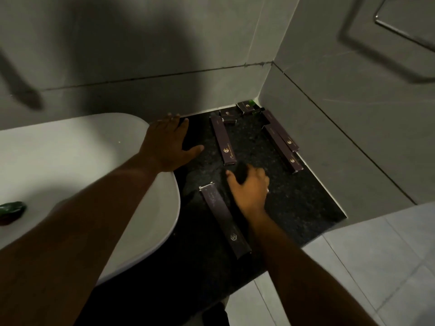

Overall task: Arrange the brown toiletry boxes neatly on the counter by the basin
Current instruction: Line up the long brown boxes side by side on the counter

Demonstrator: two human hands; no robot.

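The right hand (249,184), low in the middle of the frame, is curled around a small dark object (241,172) whose nature is too blurred to tell. The left hand (168,143) lies flat and spread on the black speckled stone table (294,203), at the rim of the white oval ceramic basin (70,161).

Long brown cardboard toiletry boxes are scattered. One (224,220) lies just left of the right wrist, one (223,140) sits mid-table, and two (281,147) lie side by side along the right wall. Smaller brown boxes (244,107) cluster in the far corner.

To do this well, I would set the held item down parallel to the wall pair, then slide the nearest box into line. The nearest box sits close to the forearm and could be knocked askew. A green bottle (11,208) lies in the basin at the left edge of the frame.
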